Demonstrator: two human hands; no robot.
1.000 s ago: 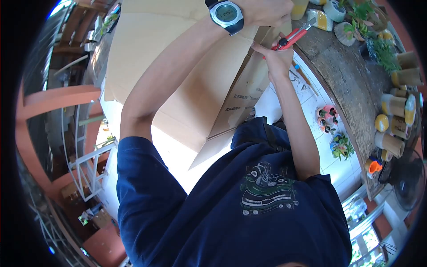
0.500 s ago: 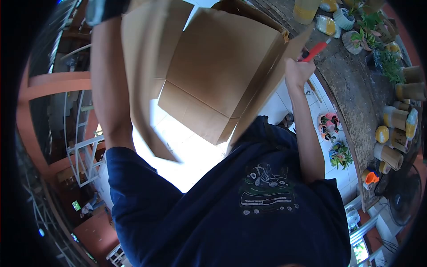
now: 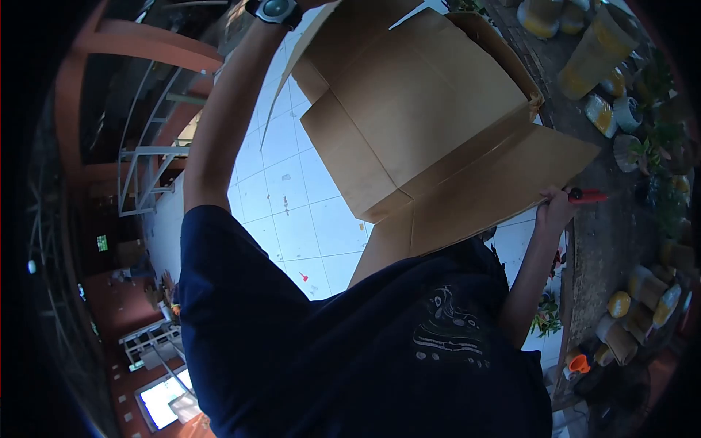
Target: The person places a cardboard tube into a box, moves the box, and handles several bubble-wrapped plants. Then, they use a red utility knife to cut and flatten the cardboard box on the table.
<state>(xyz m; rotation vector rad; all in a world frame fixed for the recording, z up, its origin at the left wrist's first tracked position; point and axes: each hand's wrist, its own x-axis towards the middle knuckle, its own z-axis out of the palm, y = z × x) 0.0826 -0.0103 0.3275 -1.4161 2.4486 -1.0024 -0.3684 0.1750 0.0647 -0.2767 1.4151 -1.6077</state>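
A large brown cardboard box, opened out with its flaps spread, hangs in front of my body. My left hand, below a watch on the wrist, is at its upper left flap. The frame's top edge cuts off most of those fingers, but the hand appears closed on the flap. At the lower right, my right hand is closed at the edge of the long side flap. Out of that same fist sticks a red-and-black cutter knife, pointing right.
On the right runs a worn wooden table with taped rolls, potted plants and an orange cup-like piece. White floor tiles lie below, with a small red item on them. A metal frame stands at left.
The box has swung to the right and its left flap has lifted away from the camera. My right hand has moved down and right in the picture with the cutter knife.
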